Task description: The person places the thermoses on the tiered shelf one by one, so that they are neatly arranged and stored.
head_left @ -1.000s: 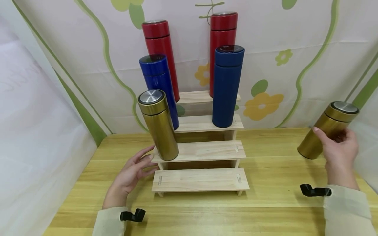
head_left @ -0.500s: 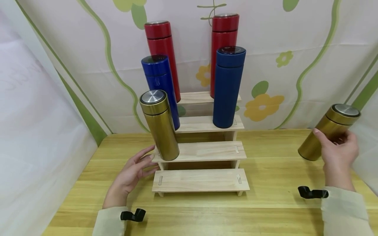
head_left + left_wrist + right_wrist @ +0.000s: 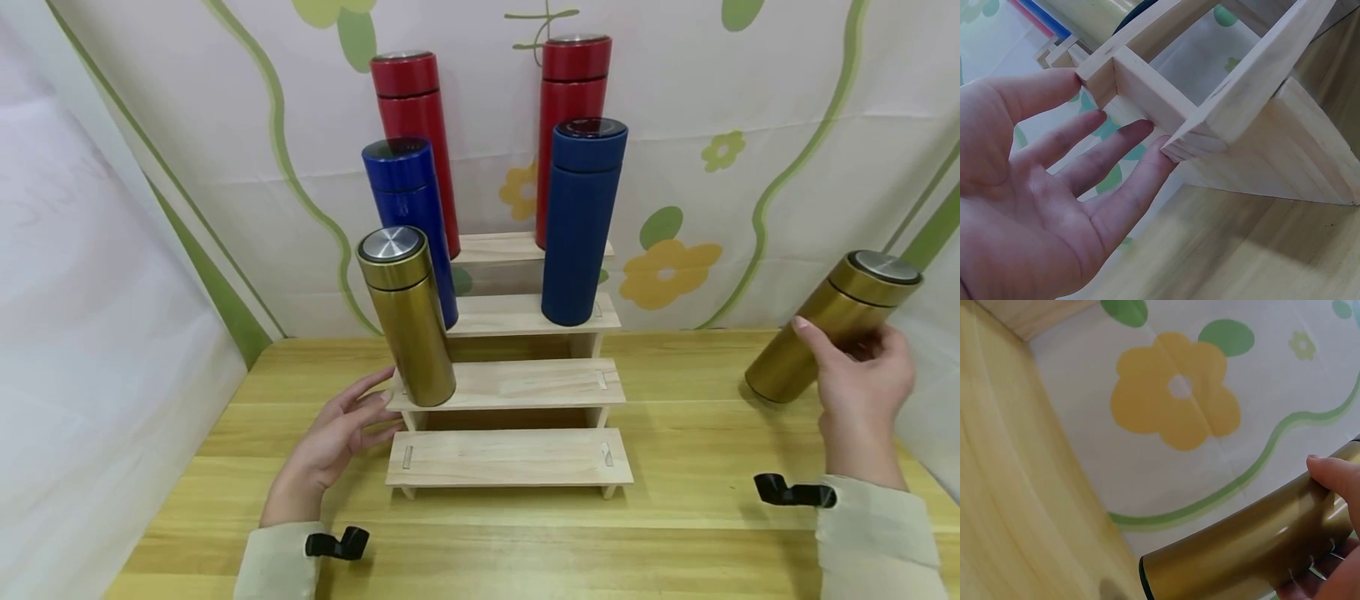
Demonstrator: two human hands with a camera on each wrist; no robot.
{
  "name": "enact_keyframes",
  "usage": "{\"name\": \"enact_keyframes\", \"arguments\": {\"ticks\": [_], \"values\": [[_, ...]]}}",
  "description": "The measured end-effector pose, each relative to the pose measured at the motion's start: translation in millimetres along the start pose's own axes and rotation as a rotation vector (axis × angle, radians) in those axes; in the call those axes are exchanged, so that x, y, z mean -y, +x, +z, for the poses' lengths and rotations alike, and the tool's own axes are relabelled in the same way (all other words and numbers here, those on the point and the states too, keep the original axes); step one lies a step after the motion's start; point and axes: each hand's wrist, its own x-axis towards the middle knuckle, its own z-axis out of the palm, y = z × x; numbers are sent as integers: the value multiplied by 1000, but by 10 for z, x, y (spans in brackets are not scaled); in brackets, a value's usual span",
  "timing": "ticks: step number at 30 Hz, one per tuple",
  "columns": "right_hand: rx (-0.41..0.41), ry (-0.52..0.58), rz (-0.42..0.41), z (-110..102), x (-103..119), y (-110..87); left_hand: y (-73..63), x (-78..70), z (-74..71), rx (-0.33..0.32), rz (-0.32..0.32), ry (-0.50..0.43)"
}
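Observation:
At the right of the head view, my right hand (image 3: 862,383) grips a gold vacuum flask (image 3: 813,342) around its body. The flask leans, its silver-topped lid to the upper right and its base low over the table; whether the base touches is unclear. My left hand (image 3: 337,442) lies at the left side of a stepped wooden stand (image 3: 510,458), fingers spread. In the left wrist view, its fingertips (image 3: 1163,150) touch the stand's wooden edges. Another gold flask (image 3: 408,333) stands upright at the left end of the second step from the front.
On the third step stand a glossy blue flask (image 3: 420,208) and a matte blue flask (image 3: 581,225). Two red flasks, one left (image 3: 416,108) and one right (image 3: 573,100), occupy the top step. A patterned cloth (image 3: 675,167) hangs behind the wooden table (image 3: 690,467).
The gold flask in my right hand tilts more, its base swinging slightly left and its lid rising to the right. My left hand stays at the stand. The head view shifts slightly.

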Motion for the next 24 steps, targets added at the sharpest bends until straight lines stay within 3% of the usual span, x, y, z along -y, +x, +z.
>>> {"name": "enact_keyframes", "arguments": {"ticks": [6,14,24], "values": [[35,29,9,12,105,-83,40,-82,-22,44,-4,19],[125,89,-18,46,224,-257,103,-224,-133,142,-61,100],[220,72,-108,92,320,-449,119,-238,-124,141,-55,63]]}}
